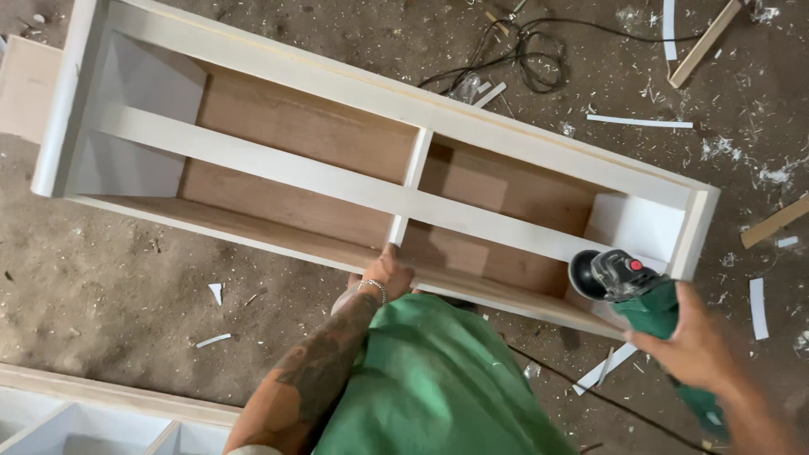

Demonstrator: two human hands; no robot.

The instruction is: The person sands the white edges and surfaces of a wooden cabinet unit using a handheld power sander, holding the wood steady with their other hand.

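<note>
I see the long cabinet frame (371, 181) lying on the floor (109, 286), its near edge gripped by my left hand (386, 271), while my right hand (687, 337) holds the green grinder (628, 286) at its right end, edge work apparently unfinished.

A green angle grinder (628, 286) is hovering tilted over the frame's near right edge. The long white-edged wooden cabinet frame (371, 181) is lying open-side up on the floor.

Even, diffuse daylight, moderately bright. Soft shadows inside the white cabinet frame (354, 181) compartments. No glare. Slight motion blur on the right hand (695, 345). Mild wide-angle bending at edges.
</note>
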